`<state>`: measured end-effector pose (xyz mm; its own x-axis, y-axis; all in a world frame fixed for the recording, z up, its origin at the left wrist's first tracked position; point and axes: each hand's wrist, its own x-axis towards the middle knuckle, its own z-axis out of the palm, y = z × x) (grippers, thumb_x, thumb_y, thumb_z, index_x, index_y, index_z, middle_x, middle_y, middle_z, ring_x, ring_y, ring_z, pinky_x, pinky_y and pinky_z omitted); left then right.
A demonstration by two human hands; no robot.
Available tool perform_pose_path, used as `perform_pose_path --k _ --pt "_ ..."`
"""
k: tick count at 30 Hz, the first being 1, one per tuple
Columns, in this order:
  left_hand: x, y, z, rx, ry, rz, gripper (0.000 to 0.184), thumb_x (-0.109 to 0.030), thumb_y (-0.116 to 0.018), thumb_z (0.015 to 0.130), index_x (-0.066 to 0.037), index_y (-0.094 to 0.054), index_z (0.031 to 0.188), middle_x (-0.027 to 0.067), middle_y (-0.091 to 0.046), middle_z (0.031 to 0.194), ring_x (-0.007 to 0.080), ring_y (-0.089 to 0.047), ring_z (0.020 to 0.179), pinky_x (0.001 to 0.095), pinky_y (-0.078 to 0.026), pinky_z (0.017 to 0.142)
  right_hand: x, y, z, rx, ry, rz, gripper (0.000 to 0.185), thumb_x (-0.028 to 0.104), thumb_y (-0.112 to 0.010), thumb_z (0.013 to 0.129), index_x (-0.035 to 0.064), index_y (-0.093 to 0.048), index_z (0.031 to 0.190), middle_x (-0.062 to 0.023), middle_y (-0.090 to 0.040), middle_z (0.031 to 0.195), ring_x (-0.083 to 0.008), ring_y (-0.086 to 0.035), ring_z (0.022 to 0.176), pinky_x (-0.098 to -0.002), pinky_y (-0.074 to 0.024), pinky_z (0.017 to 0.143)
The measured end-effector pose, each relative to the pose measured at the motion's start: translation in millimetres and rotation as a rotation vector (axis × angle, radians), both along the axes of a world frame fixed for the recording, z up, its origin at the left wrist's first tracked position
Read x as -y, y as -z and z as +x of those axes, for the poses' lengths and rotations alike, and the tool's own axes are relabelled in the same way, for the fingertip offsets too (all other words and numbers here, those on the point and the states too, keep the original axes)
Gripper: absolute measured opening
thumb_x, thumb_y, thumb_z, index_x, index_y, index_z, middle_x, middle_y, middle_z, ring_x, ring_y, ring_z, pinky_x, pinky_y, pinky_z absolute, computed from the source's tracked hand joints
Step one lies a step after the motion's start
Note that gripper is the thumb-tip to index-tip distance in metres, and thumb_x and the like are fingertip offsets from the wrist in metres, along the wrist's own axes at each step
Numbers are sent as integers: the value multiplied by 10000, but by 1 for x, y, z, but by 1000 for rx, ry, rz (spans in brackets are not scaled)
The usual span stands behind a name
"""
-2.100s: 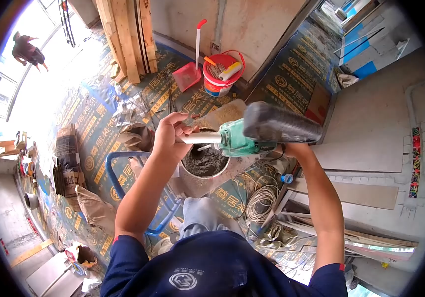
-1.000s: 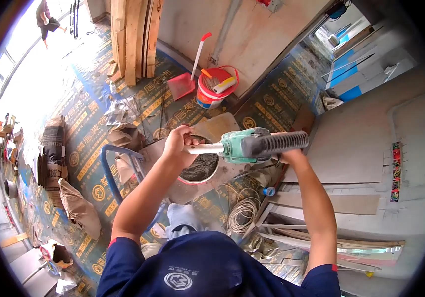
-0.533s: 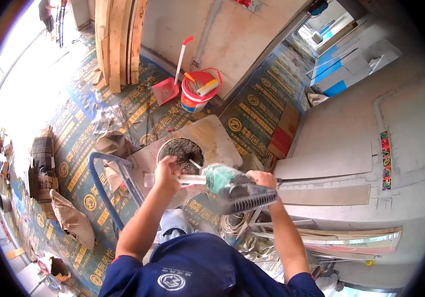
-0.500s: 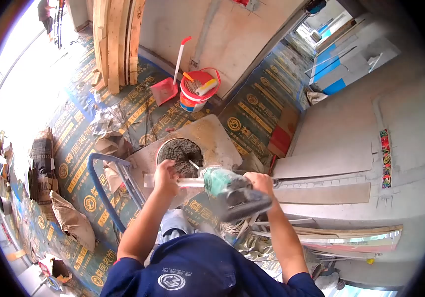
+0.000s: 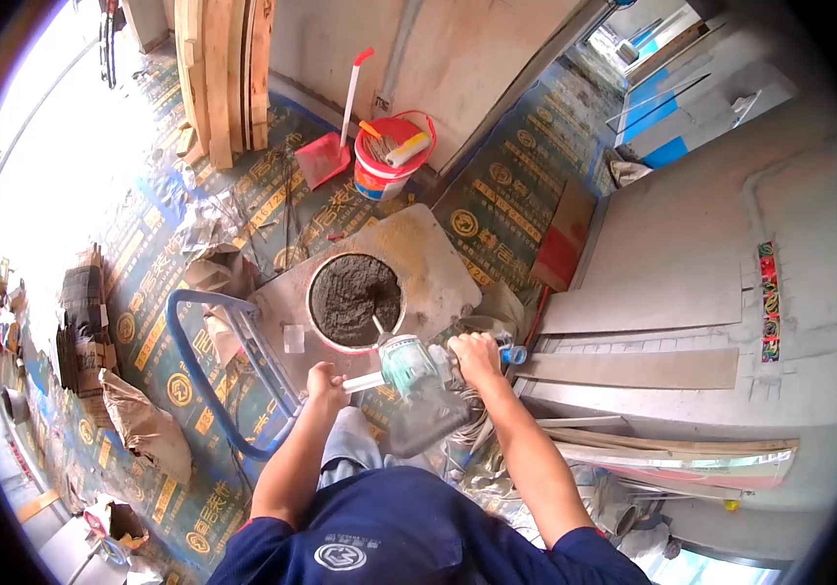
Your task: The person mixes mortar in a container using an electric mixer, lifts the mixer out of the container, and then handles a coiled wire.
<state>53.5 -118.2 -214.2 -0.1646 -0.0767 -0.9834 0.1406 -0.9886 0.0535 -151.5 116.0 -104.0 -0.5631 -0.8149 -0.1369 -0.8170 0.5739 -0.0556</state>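
Observation:
A green and grey electric mortar mixer (image 5: 409, 366) tilts in front of my body, its shaft running down into wet grey mortar (image 5: 352, 292) in a round bucket (image 5: 313, 327). My left hand (image 5: 325, 385) is wrapped round the mixer's white side handle (image 5: 364, 381). On the other side, my right hand (image 5: 477, 359) grips the mixer's rear handle, which the fingers mostly hide. A small blue piece (image 5: 513, 355) shows just beyond the right hand; I cannot tell what it is. The mixing end is buried in the mortar.
The bucket stands on a stained board (image 5: 428, 249). A blue metal frame (image 5: 177, 361) rises at its left. Beyond are a red bucket (image 5: 377, 182) with a roller, and a red dustpan (image 5: 323, 170). Timber planks (image 5: 214, 88), a paper sack (image 5: 145, 429) and wall panels (image 5: 633, 370) lie around.
The mixer body and my right hand have shifted left, and my left hand has come down towards me. More of the mortar surface shows. Both hands keep their hold.

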Motion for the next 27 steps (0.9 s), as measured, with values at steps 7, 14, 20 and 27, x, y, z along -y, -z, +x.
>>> perform_pose_path --k 7,14,20,27 --pt "-47 51 67 15 -121 101 180 -200 -583 832 -120 -508 974 68 -478 790 257 -532 732 472 -498 762 9 -1 23 -87 -165 -58 55 116 -569 779 146 -609 756 -47 -628 768 -252 -624 808 -402 -443 757" --pt "-91 35 100 34 -261 142 119 -141 -553 833 -123 -474 921 -15 -349 580 132 -385 498 341 -503 628 -31 1 66 -87 -192 -19 62 101 -595 747 139 -619 790 -43 -604 768 -240 -606 786 -392 -436 752" --pt "-129 12 126 -114 -255 178 108 -79 -518 803 -84 -421 756 -31 -335 559 106 -324 439 314 -497 612 -54 -23 71 -179 -265 -46 38 126 -624 739 150 -632 768 -40 -638 786 -245 -628 808 -408 -436 794" --pt "-108 -54 131 -107 -203 8 157 -119 -552 823 -71 -420 894 79 -432 801 262 -501 791 481 -497 861 -42 -86 74 -167 -290 -57 60 132 -594 775 162 -641 796 -38 -643 797 -242 -636 840 -401 -444 784"
